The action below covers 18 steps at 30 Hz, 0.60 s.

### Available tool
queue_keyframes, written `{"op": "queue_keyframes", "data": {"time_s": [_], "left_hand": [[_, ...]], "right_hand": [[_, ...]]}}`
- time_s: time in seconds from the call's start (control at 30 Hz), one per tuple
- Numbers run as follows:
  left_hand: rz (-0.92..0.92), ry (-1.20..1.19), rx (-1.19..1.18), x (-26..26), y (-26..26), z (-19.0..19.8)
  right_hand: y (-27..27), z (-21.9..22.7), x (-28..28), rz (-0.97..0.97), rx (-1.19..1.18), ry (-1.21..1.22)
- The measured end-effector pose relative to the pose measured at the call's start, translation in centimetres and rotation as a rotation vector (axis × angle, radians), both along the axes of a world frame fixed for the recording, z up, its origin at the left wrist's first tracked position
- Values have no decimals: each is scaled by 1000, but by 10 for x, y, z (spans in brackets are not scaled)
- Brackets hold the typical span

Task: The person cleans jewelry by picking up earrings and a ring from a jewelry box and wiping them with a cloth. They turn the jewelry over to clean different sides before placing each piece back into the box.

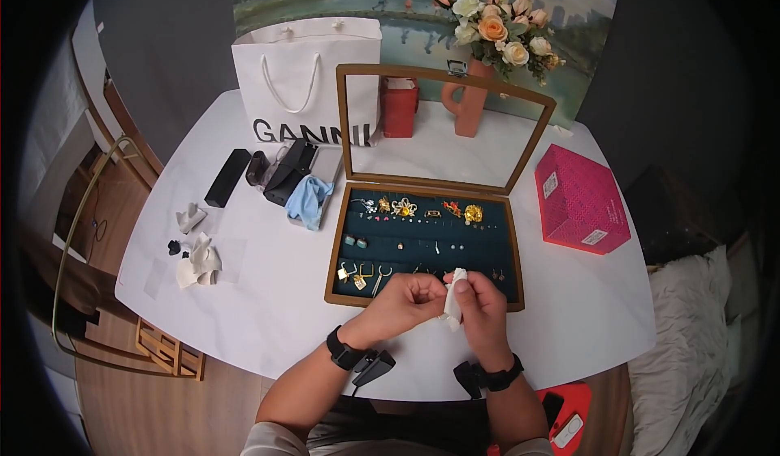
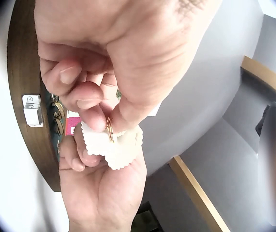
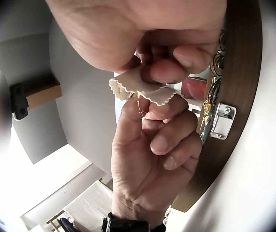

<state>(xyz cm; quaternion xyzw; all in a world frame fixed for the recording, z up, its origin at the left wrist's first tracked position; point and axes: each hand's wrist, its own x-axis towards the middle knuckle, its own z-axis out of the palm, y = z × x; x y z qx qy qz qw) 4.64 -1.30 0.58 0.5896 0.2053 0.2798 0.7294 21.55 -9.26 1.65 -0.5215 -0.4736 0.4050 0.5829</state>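
Note:
In front of the open jewelry box [image 1: 331,285], both hands meet over a small cream polishing cloth [image 1: 452,303] with scalloped edges. My left hand [image 1: 409,300] pinches a small, thin gold piece of jewelry [image 2: 110,131] between thumb and fingertips, right at the cloth. The cloth [image 3: 140,82] is folded and gripped by my right hand [image 1: 485,308], its thumb pressing on top. Part of the gold piece is hidden by fingers and cloth. Rows of earrings, brooches [image 1: 404,207] and rings lie on the box's dark green lining.
The box's glass lid [image 1: 343,123] stands raised. To the left are crumpled cloths [image 1: 200,263], a black box [image 1: 227,177], dark cases and a blue cloth [image 1: 309,201]. Behind stand a white paper bag [image 1: 305,82] and flower vase [image 1: 475,103]; a pink box [image 1: 582,200] sits right.

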Motion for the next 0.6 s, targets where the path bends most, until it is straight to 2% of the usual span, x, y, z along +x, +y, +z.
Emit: {"op": "queue_keyframes", "data": {"time_s": [0.13, 0.33, 0.43, 0.6], "left_hand": [[12, 3, 12, 1, 0, -1], [31, 14, -7, 0, -1, 3], [85, -1, -8, 2, -2, 4], [148, -10, -17, 3, -4, 10]], "right_hand": [[-1, 3, 0, 6, -41, 5], [4, -8, -6, -48, 60, 59], [3, -6, -4, -5, 22, 137], [2, -6, -1, 46, -27, 132]]}}
